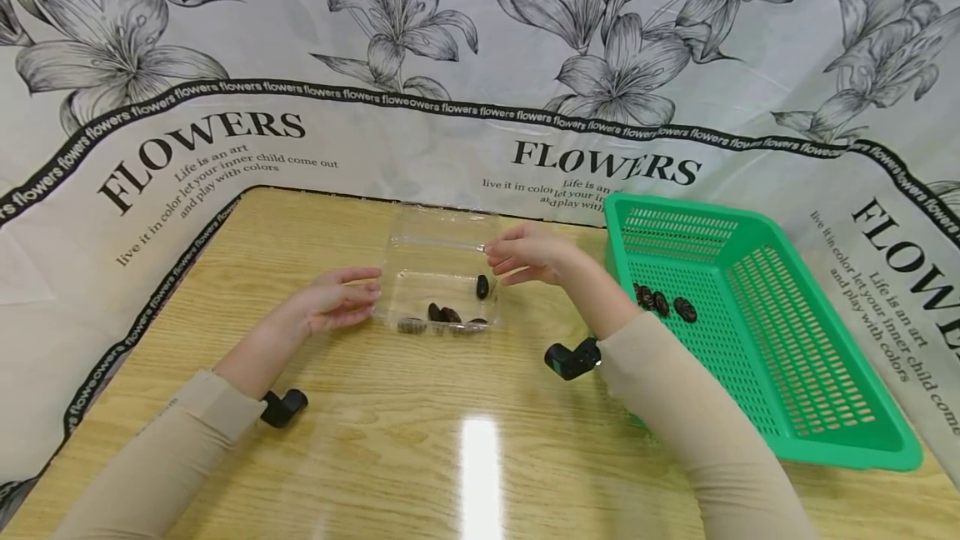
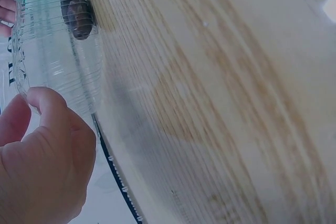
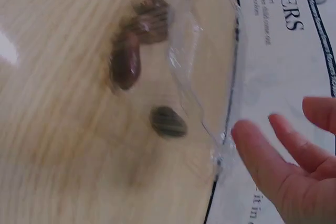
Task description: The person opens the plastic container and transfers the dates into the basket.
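Observation:
A clear plastic clamshell box (image 1: 442, 273) stands on the table with its lid raised at the back. Several dark brown oval pieces that look like dates (image 1: 450, 315) lie along its front, and a single one (image 1: 482, 286) is at the right side. My left hand (image 1: 337, 300) is at the box's left side; in the left wrist view a fingertip (image 2: 39, 98) touches the rim. On the right, my right hand (image 1: 528, 252) hovers by the box's back corner, its fingers loosely extended and apart from the plastic in the right wrist view.
A green perforated basket (image 1: 750, 432) stands at the right, with several similar dark pieces (image 1: 660, 302) at its left side. Behind the wooden table (image 1: 405, 432) hangs a white flower-printed cloth (image 1: 420, 132). Black wrist-worn devices (image 1: 573, 358) show beneath both sleeves.

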The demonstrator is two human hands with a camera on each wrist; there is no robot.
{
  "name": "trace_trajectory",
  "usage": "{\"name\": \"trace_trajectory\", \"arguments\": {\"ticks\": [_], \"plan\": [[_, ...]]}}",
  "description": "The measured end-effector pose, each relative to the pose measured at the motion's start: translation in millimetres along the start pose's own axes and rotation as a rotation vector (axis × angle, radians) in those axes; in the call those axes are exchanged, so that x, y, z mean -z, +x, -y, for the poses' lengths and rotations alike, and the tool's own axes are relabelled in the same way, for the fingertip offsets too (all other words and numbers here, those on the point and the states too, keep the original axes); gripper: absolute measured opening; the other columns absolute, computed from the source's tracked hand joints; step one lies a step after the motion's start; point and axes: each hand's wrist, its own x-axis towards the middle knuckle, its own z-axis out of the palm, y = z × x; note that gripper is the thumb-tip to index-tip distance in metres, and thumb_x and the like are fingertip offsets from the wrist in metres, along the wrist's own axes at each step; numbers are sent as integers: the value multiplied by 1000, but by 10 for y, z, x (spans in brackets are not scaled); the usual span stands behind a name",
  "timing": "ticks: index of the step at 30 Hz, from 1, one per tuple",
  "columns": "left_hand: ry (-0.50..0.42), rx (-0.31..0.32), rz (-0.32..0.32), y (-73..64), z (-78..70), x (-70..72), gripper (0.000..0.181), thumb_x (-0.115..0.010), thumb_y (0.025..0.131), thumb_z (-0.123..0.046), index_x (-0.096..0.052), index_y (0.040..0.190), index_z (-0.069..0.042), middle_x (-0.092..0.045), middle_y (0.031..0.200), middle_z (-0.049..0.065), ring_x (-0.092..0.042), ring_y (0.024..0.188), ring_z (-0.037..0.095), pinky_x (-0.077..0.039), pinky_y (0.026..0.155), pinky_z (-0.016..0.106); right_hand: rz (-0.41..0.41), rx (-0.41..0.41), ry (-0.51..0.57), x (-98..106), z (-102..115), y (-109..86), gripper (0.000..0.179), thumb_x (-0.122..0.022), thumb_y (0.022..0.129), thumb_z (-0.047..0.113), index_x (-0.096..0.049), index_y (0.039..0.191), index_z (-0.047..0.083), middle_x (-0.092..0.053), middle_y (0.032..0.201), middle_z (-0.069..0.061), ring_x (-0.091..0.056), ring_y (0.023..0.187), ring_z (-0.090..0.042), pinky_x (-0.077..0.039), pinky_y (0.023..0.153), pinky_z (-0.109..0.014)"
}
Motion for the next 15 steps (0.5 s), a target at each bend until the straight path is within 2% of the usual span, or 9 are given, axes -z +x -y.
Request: {"name": "trace_trajectory", "arguments": {"ticks": [5,9,12,15], "plan": [[0,1,-5,-1,1,5,61,-49,93,5,-20,147,0,-41,118,9,-56,84,8,-50,69,17,-21,-33,98,-208,-13,88,48,-44,97,7,-29,139,-10,-21,146,-29,-22,135,-41,-35,103,-46],[-2,1,-4,1,4,6,60,-47,93,5,-20,147,0,-40,119,9,-56,84,8,-50,69,17,-22,-89,182,-356,-17,142,59,-43,97,6,-12,146,-4,-4,152,-22,-6,138,-40,-27,107,-51],[-4,-1,0,4,6,1,60,-47,94,5,-19,147,0,-39,120,10,-55,84,8,-50,69,17,-57,-129,188,-441,-45,191,62,-44,97,6,-7,147,0,-2,153,-19,-4,139,-39,-23,108,-52],[-6,0,0,9,8,-3,60,-47,94,5,-19,147,0,-40,119,10,-55,84,8,-50,69,17,-77,-131,163,-497,-80,233,57,-43,98,5,-14,146,-2,-6,153,-19,-7,139,-38,-25,108,-49]]}}
